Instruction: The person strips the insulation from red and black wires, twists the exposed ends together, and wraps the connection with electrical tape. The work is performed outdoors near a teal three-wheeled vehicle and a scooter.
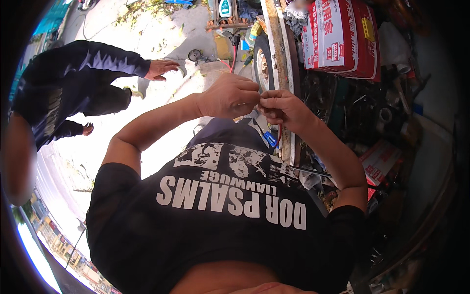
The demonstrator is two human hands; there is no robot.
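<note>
My left hand (229,95) and my right hand (288,110) meet in front of me, fingertips touching. Both are closed in a pinch, the left curled almost into a fist. Whatever lies between the fingers is too small or too hidden to name. A red cable (234,58) runs down toward my left hand, and a red length shows again just below my right hand; I cannot tell whether either hand grips it. Beyond the hands stands a wheel with a black tyre (263,60), beside a worn, rusty metal edge (280,54).
At the left another person in dark clothes (63,83) stands with one hand (162,69) stretched out. A red and white carton (340,39) sits at the upper right above a dark clutter of parts. A bottle with a teal label (224,8) stands on a wooden crate (230,23).
</note>
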